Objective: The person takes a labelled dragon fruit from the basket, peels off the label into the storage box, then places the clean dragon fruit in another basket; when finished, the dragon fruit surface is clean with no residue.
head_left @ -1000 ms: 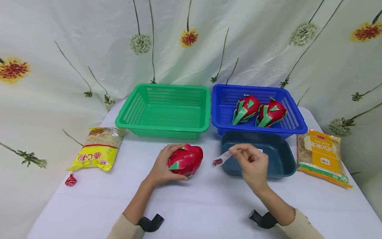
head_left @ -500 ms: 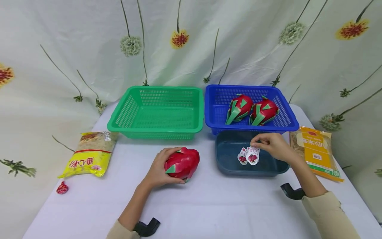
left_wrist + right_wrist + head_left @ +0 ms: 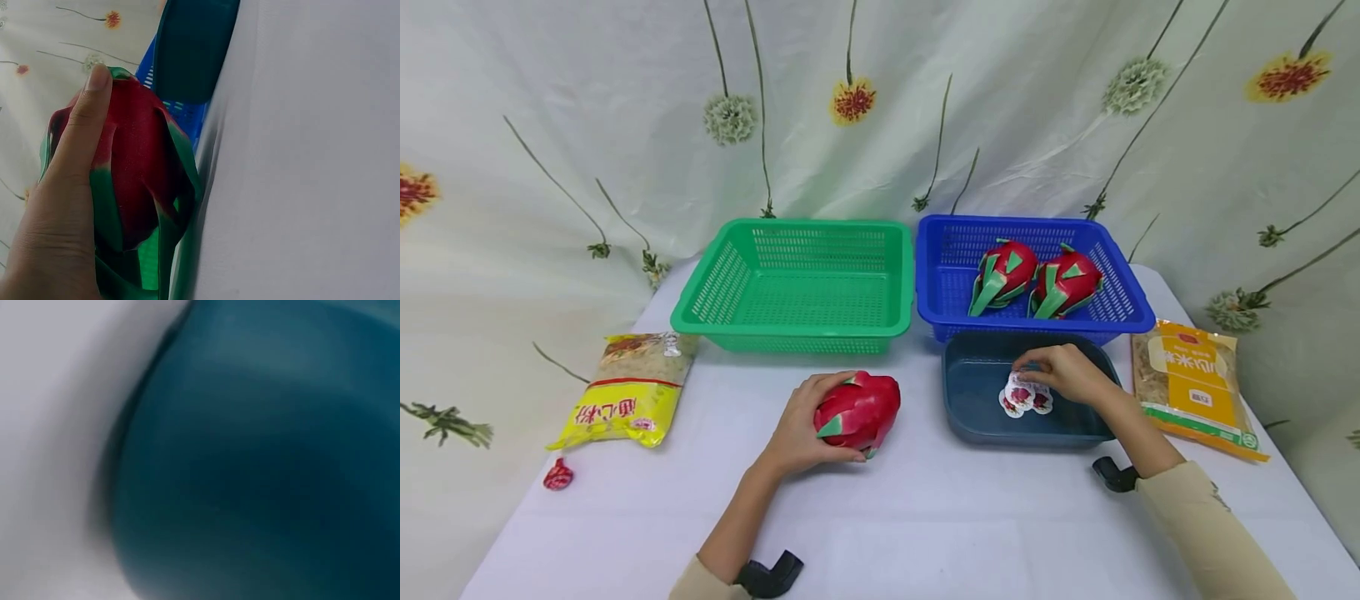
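Note:
My left hand point(image 3: 808, 423) grips a red dragon fruit point(image 3: 867, 410) with green-tipped scales over the white table. In the left wrist view, the thumb lies along the side of this dragon fruit point(image 3: 134, 150). My right hand point(image 3: 1070, 372) reaches into a dark teal tray point(image 3: 957, 421), its fingers pinching the top of a small white paper tag point(image 3: 1019, 390) printed with a red fruit. Several similar tags lie beneath and beside it on the tray's floor. The right wrist view shows only the tray's blurred outer wall point(image 3: 250, 475); the hand is out of sight there.
A green basket point(image 3: 790, 328) stands at the back left. Beside it, a blue basket point(image 3: 936, 283) holds two dragon fruits point(image 3: 1066, 283). A yellow pasta bag point(image 3: 625, 392) and a small red wrapped candy point(image 3: 558, 474) lie left; an orange-yellow bag point(image 3: 1198, 387) lies right.
My right hand has moved right from beside the dragon fruit, carrying a tag, and lowered it onto the other tags in the tray. The left hand keeps holding the dragon fruit in place.

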A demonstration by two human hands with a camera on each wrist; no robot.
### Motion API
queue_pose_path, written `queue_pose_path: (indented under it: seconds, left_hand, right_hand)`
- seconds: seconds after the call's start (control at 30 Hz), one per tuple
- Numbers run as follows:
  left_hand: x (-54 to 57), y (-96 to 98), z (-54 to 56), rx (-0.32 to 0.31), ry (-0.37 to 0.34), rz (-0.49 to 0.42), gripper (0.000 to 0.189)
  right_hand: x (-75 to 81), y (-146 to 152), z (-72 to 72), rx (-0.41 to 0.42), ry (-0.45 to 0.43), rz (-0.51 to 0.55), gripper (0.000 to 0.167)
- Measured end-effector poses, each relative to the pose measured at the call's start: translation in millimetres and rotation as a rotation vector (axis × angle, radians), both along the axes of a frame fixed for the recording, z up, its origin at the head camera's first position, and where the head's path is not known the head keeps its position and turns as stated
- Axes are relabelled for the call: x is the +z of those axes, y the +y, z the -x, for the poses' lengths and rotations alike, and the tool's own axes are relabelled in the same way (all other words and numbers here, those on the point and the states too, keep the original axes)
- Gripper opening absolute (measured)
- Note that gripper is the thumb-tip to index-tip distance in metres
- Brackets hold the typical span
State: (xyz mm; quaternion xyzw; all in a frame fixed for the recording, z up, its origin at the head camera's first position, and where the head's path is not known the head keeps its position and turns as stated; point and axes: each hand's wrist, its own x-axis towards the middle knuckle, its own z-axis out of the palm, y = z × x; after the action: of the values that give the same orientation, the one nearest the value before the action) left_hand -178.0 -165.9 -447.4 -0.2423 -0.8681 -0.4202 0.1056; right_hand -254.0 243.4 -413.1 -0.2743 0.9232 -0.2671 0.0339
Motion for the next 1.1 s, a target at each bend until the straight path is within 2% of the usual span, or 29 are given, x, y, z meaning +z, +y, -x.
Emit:
queue_pose_path:
  seconds: [0.27, 0.4, 0.6, 0.73, 0.83, 0.93, 1.1]
  left_hand:
    - [0.3, -1.0, -0.2, 0.005, 0.002, 0.002, 0.096]
    - [0.5, -1.0, 0.1, 0.004, 0.012, 0.008, 0.096]
    - [1.6, -0.2, -1.1, 0.014, 0.011, 0.013, 0.096]
    - [3.1, 0.4, -1.4, 0.023, 0.008, 0.005, 0.097]
    - [4.1, 0.4, -1.3, 0.025, 0.011, 0.004, 0.097]
    - [4.2, 0.1, -1.4, 0.029, 0.011, 0.006, 0.097]
    - [3.5, 0.0, -1.7, 0.030, 0.011, 0.004, 0.096]
  right_hand:
    - [-5.8, -0.3, -2.2, -0.014, -0.043, -0.116, 0.026]
    - [-5.2, -0.2, -3.9, 0.014, -0.033, -0.142, 0.033]
    - [-6.6, 0.9, -3.7, 0.031, -0.089, -0.204, 0.047]
    - [-7.9, 0.8, -2.8, 0.037, -0.054, -0.255, 0.058]
    - [-7.0, 0.3, -4.2, 0.025, -0.002, -0.254, 0.062]
    - [-5.1, 0.3, -6.7, 0.009, 0.023, -0.217, 0.057]
    - [-5.2, 1.6, -7.9, 0.035, -0.056, -0.187, 0.053]
